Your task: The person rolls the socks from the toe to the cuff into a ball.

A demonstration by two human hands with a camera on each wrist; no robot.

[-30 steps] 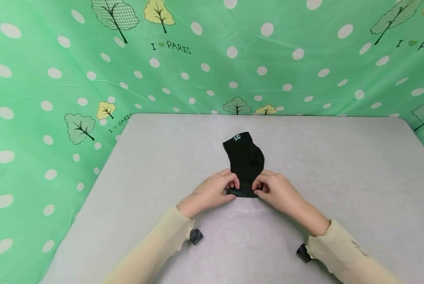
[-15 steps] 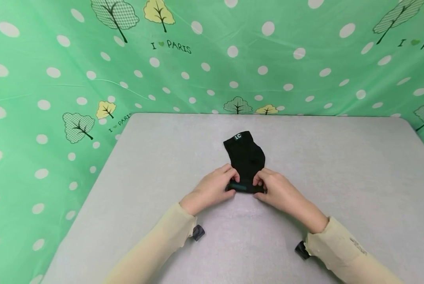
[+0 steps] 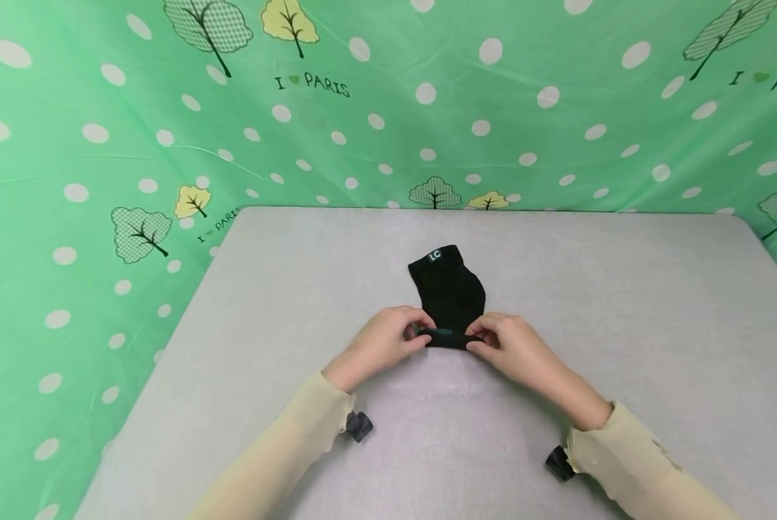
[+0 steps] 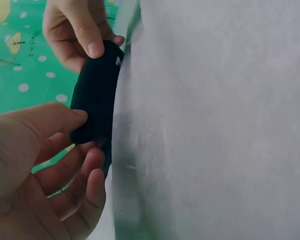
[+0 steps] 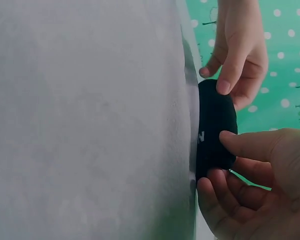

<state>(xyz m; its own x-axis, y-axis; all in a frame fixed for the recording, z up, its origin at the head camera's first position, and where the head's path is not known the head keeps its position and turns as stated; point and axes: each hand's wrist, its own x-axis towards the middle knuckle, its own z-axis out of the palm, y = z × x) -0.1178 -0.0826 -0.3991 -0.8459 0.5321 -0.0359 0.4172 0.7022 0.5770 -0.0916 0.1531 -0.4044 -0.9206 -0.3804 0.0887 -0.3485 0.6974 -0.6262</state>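
A black sock [image 3: 452, 292] lies on the table with its cuff, marked with a small white "LC", pointing away from me. Its near end is rolled into a thick band. My left hand [image 3: 383, 339] pinches the left end of that band between thumb and fingers. At the right end, my right hand [image 3: 517, 348] pinches it the same way. Both wrist views show the roll close up: the left one has my thumb pressed on the dark fabric [image 4: 95, 95], and the right one shows a small white mark on the rolled sock [image 5: 216, 120].
The grey table [image 3: 622, 310] stretches out on all sides of the sock. Behind it and to the left hangs a green curtain [image 3: 336, 144] with white dots and printed trees. A small black device [image 3: 359, 427] sits at the left cuff, another [image 3: 560, 464] at the right.
The sock's near end has been rolled further away from me, so the near edge sits farther up and the sock looks shorter. Both hands shifted slightly with it and keep their pinch.
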